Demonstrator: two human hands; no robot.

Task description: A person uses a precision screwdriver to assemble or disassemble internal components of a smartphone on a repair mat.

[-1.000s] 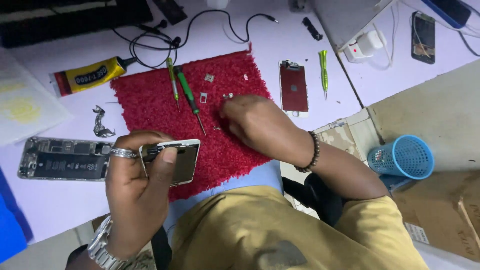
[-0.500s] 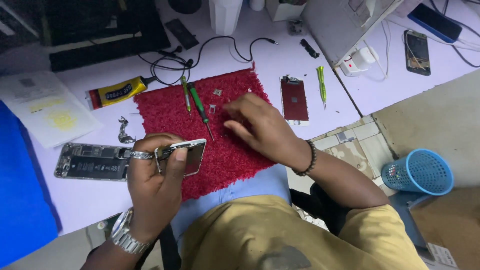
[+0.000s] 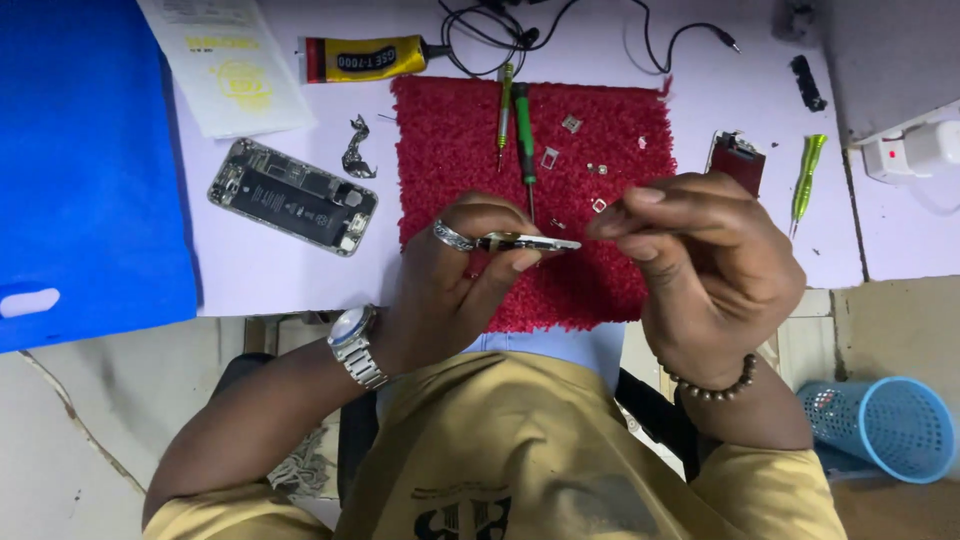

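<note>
My left hand (image 3: 455, 275), with a ring and a wristwatch, grips a thin phone housing (image 3: 530, 242) held edge-on above the red fibre mat (image 3: 455, 130). Just to its right, my right hand (image 3: 705, 265), with a bead bracelet on its wrist, pinches thumb and fingertips together at the housing's end. Nothing shows between those fingertips. On the mat lie a green screwdriver (image 3: 524, 130), a thinner yellow-green one (image 3: 505, 112) and small metal parts (image 3: 571, 124).
An opened phone body (image 3: 293, 196) and a bent metal piece (image 3: 355, 150) lie left of the mat. A yellow glue tube (image 3: 365, 58), black cables (image 3: 600, 20), a dark red screen part (image 3: 738, 160), a green tool (image 3: 806, 178), a blue bag (image 3: 85, 160) and a floor basket (image 3: 880, 425) surround it.
My right hand has lifted off the mat and come to the housing's end with fingers pinched. My left hand has turned the housing edge-on and raised it. The camera has moved closer.
</note>
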